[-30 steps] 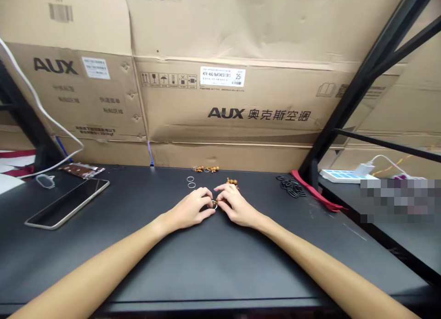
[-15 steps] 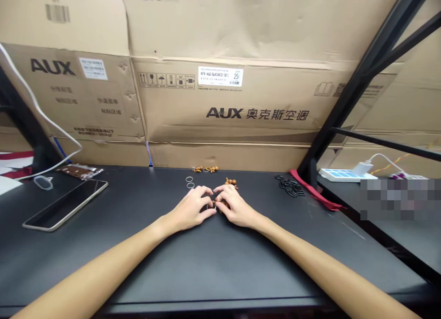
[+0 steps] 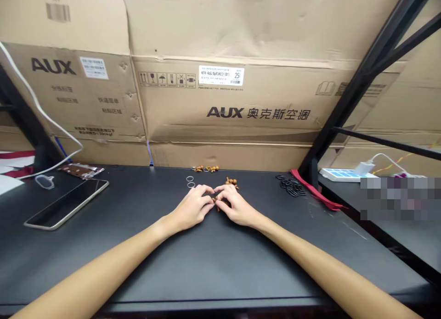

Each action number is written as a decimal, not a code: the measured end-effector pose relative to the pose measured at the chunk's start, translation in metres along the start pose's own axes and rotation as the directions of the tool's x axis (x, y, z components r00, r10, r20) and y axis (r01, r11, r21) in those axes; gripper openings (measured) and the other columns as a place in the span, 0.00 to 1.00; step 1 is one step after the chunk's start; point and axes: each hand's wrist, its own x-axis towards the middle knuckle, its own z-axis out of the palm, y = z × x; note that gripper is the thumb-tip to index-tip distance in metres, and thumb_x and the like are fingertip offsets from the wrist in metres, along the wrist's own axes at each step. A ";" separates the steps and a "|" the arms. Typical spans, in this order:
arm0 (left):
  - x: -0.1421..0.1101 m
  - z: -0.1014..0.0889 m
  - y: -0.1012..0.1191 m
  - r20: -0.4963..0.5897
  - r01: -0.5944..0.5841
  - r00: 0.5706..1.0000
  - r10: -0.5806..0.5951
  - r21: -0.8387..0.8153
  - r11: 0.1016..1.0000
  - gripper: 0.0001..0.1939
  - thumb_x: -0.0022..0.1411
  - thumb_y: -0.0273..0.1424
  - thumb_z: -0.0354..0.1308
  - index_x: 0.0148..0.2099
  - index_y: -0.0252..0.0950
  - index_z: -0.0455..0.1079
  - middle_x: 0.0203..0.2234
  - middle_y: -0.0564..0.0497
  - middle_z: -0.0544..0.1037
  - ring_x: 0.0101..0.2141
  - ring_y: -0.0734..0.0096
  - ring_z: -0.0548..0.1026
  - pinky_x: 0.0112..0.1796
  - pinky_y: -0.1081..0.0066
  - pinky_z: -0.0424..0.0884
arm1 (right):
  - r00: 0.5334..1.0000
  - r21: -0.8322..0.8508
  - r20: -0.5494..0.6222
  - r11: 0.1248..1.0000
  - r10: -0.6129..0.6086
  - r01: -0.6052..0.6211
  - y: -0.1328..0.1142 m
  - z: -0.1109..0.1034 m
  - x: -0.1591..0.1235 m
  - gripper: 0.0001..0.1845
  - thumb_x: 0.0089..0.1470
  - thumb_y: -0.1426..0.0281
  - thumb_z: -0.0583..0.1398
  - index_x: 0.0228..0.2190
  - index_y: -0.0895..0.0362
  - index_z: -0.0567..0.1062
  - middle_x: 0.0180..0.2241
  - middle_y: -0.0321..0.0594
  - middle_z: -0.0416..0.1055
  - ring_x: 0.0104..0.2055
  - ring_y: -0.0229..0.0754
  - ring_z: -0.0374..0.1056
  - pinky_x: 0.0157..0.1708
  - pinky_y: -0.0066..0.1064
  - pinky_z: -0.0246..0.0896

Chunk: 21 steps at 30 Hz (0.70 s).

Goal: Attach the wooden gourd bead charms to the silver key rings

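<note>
Close together over the middle of the black table, my two hands meet at a small brown wooden bead pendant (image 3: 215,199). My right hand (image 3: 234,207) pinches the pendant, with an orange-brown end poking out below the fingers. The thumb and forefinger of my left hand (image 3: 193,208) are closed at its left side, where a thin metal ring showed a moment earlier; that ring is now covered by the fingers. Just beyond my right hand lie more bead pendants (image 3: 232,181). Two loose metal rings (image 3: 190,184) rest beyond my left hand.
Farther back are finished-looking bead pendants with rings (image 3: 211,169). Black clasps (image 3: 291,186) and a red strap (image 3: 315,190) lie to the right. On the left are a phone (image 3: 67,204), a plastic packet (image 3: 81,170) and a white cable (image 3: 44,112). Cardboard (image 3: 223,135) walls the back.
The left thumb and forefinger have drawn together, and the metal ring between them is no longer visible. The pendant's lower end now shows beneath the right fingers.
</note>
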 end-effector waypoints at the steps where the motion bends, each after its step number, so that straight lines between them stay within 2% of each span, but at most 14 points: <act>1: 0.000 0.000 -0.001 0.002 0.000 1.000 0.000 -0.010 1.000 0.09 0.66 0.28 0.51 0.36 0.36 0.73 0.46 0.46 0.69 0.47 0.63 0.68 0.50 0.61 0.66 | 1.000 -0.011 -0.007 1.000 0.005 -0.005 0.001 0.000 0.000 0.05 0.58 0.71 0.55 0.29 0.55 0.68 0.46 0.47 0.67 0.51 0.47 0.61 0.52 0.48 0.56; 5: 0.000 0.000 -0.002 0.025 0.011 1.000 -0.010 -0.046 0.999 0.09 0.66 0.28 0.52 0.36 0.37 0.72 0.47 0.46 0.68 0.48 0.63 0.67 0.51 0.60 0.66 | 0.999 -0.042 -0.028 0.998 0.035 -0.036 0.005 -0.001 0.000 0.06 0.57 0.73 0.55 0.28 0.56 0.68 0.45 0.48 0.67 0.50 0.48 0.61 0.53 0.49 0.55; 11: -0.001 -0.001 0.001 0.029 0.043 0.999 -0.041 -0.063 0.997 0.06 0.63 0.33 0.56 0.36 0.37 0.72 0.47 0.46 0.68 0.48 0.62 0.67 0.51 0.60 0.65 | 1.000 0.006 -0.015 1.000 0.022 -0.021 0.000 -0.001 0.000 0.05 0.57 0.73 0.55 0.30 0.55 0.68 0.46 0.46 0.67 0.51 0.47 0.61 0.53 0.47 0.56; 16: 0.000 0.001 -0.003 0.005 0.020 1.000 -0.020 -0.055 0.998 0.08 0.65 0.29 0.52 0.36 0.37 0.72 0.47 0.47 0.69 0.48 0.63 0.67 0.51 0.61 0.65 | 1.000 0.001 -0.011 1.000 0.023 -0.023 0.001 -0.001 0.001 0.05 0.58 0.71 0.55 0.29 0.55 0.68 0.45 0.47 0.67 0.50 0.47 0.61 0.52 0.49 0.55; 21: 0.000 0.000 -0.004 0.026 0.016 1.000 -0.014 -0.062 0.998 0.09 0.66 0.29 0.51 0.36 0.37 0.72 0.47 0.47 0.68 0.47 0.64 0.67 0.51 0.61 0.65 | 0.998 -0.018 -0.044 0.999 0.040 -0.041 0.006 -0.001 0.001 0.06 0.58 0.70 0.55 0.29 0.55 0.68 0.45 0.48 0.67 0.50 0.48 0.61 0.52 0.50 0.55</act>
